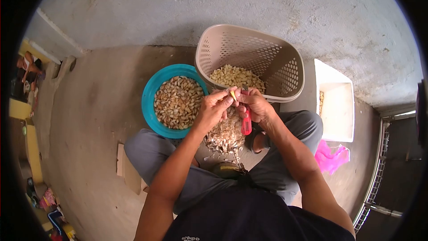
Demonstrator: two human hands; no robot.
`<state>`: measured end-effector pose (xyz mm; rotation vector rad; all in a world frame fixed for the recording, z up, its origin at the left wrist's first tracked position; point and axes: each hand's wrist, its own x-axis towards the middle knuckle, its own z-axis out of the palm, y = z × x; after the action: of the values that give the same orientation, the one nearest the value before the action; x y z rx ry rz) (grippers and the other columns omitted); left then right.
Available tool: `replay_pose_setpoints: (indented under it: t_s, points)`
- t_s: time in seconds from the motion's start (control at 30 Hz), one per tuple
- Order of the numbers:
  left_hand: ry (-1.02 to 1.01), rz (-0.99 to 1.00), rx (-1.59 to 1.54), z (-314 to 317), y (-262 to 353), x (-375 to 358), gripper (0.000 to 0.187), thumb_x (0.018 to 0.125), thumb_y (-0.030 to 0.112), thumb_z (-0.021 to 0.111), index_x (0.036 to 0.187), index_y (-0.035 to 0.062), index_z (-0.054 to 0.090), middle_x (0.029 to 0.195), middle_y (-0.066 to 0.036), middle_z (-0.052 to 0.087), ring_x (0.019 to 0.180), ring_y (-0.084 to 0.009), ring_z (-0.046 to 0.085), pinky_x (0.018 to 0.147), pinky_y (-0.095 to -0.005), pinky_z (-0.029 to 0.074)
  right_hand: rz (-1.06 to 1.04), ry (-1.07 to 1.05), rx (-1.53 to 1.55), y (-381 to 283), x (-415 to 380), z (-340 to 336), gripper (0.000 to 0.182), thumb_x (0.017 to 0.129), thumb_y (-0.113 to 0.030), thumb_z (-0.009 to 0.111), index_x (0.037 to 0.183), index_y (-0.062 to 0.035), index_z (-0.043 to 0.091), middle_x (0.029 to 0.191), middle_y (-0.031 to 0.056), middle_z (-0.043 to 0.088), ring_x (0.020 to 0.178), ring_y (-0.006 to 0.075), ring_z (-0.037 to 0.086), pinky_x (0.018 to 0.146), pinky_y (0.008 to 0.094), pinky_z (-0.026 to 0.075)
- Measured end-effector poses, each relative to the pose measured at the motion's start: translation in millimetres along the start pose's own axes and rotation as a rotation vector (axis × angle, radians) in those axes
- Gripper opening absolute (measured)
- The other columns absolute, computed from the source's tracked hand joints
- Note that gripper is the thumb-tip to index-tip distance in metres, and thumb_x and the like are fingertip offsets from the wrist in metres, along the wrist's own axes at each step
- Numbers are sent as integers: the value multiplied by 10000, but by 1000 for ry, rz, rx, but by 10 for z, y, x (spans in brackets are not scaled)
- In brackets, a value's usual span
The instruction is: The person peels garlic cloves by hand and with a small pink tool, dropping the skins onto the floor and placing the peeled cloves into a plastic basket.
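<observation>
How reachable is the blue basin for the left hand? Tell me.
Likely yes: the left hand is near the blue basin, nothing visibly between, though its fingertips hold a yellowish piece.

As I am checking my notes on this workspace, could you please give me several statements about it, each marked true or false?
1. The right hand holds a red-handled tool. True.
2. The left hand rests flat on a knee. False: it is raised, its fingers pinching a small yellowish piece.
3. Cloves lie in the turquoise basin. True.
4. Pale pieces fill the beige basket to its rim. False: they lie low inside it.
5. The pink sheet is inside the white box. False: it lies outside, on the floor.
</observation>
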<state>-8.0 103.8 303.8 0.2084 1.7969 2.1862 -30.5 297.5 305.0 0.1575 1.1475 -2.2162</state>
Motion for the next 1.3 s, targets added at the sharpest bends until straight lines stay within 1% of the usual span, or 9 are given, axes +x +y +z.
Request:
replay_pose_setpoints:
  t_s: [0.27,0.47,0.6,0.63,0.77,0.87,1.03,1.13,1.3]
  points:
    - [-51,-47,-181,-48,-29,11,324,1050,191,610,1332,43,665,979,-63,703,562,-47,542,466,-196,437,26,-52,4,9,-27,14,264,984,-271,725,960,-22,639,785,46,628,516,85,526,383,244,401]
    - [-16,-83,-372,-99,-93,-15,251,1044,215,613,1170,13,693,925,-59,685,557,-69,553,453,-214,426,-145,164,-670,-190,-124,55,359,951,-312,777,1005,11,631,798,35,624,561,79,497,476,255,405]
    - [-140,-127,-42,-97,35,-30,243,1026,213,644,1107,-13,686,907,-29,668,526,-62,558,452,-207,425,-286,194,-665,-277,-143,100,336,965,-287,759,1047,24,661,788,3,637,678,62,533,547,243,422]
    - [-124,-147,-25,-63,30,-44,230,1013,192,658,1081,-26,690,914,-51,703,528,-60,568,459,-210,434,-364,96,-752,-243,-113,144,286,982,-266,730,1083,-6,663,647,-29,567,523,41,470,472,226,368]
    - [-167,-135,5,-67,-113,-30,241,956,148,705,1086,-55,701,870,-75,725,520,-68,575,451,-223,453,-174,86,-651,-184,-76,83,148,950,-135,706,864,-16,686,632,-27,569,505,43,472,461,225,360]
    - [-100,-208,-53,-88,36,-58,242,956,137,700,1108,-52,705,915,-98,741,521,-72,581,444,-224,452,-139,91,-594,-238,-57,-22,157,942,-143,718,860,-15,678,616,-26,564,496,41,475,445,226,355]
    - [-60,-149,-201,-202,56,-23,212,981,122,675,1101,-49,704,929,-115,730,513,-76,574,422,-224,442,-205,47,-658,-263,-187,200,158,901,-68,767,1023,-23,677,768,-28,625,571,38,521,499,209,424]
    - [-75,-177,-270,-221,-7,-10,164,985,103,662,1075,-22,721,892,-106,727,502,-74,567,410,-214,425,-204,103,-754,-191,-135,160,160,876,-71,791,987,-12,692,748,-31,614,583,49,504,514,226,414]
    - [-30,-208,-210,-205,-16,-23,179,980,112,679,1086,-29,712,882,-109,720,507,-77,570,410,-222,424,-416,77,-1166,-166,-84,15,160,827,-80,780,910,13,680,667,50,565,615,127,514,576,332,441]
